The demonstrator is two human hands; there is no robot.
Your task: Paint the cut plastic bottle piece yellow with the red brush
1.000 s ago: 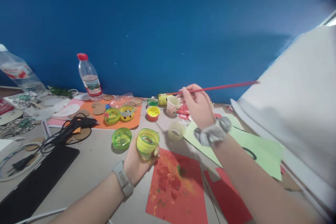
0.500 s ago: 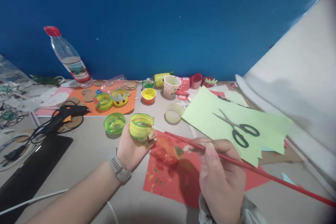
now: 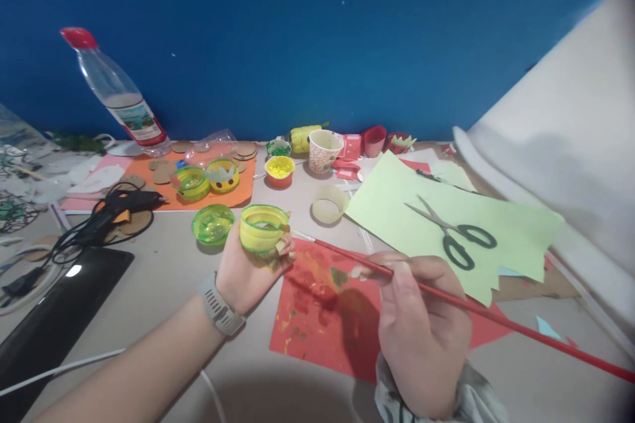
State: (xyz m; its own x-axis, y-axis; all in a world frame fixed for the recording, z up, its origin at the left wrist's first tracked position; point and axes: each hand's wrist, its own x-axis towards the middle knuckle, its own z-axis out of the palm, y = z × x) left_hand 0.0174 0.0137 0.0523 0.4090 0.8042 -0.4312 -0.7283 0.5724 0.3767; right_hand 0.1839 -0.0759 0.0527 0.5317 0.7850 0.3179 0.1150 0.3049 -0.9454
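Yellow-green ring (image 3: 262, 238), resting in the left hand (image 3: 249, 274) toward 8 o'clock from the centre of the head view, the only view reaching me at this distance. That hand cups the ring from below, its fingers curled round the lower part. The right hand (image 3: 421, 330), toward 5 o'clock, pinches a red paintbrush (image 3: 342, 253). Its tip is just beside the ring's 3 o'clock side; whether it touches, I cannot tell. I judge the painting well along: yellow covers most of the outer wall facing me, with green along the upper rim, though a small brownish patch shows at 3 o'clock and the far side is hidden. I see no crown shape on it, unlike the crowned ring (image 3: 223, 184) toward 11 o'clock from it. A pale ring (image 3: 330, 213) at 2 o'clock looks unpainted. The held ring's mouth faces up, leaning slightly toward me, its axis near upright; short and wide, it has no strong long axis. The brush's long axis runs from bristles at 10 o'clock to handle at 4.
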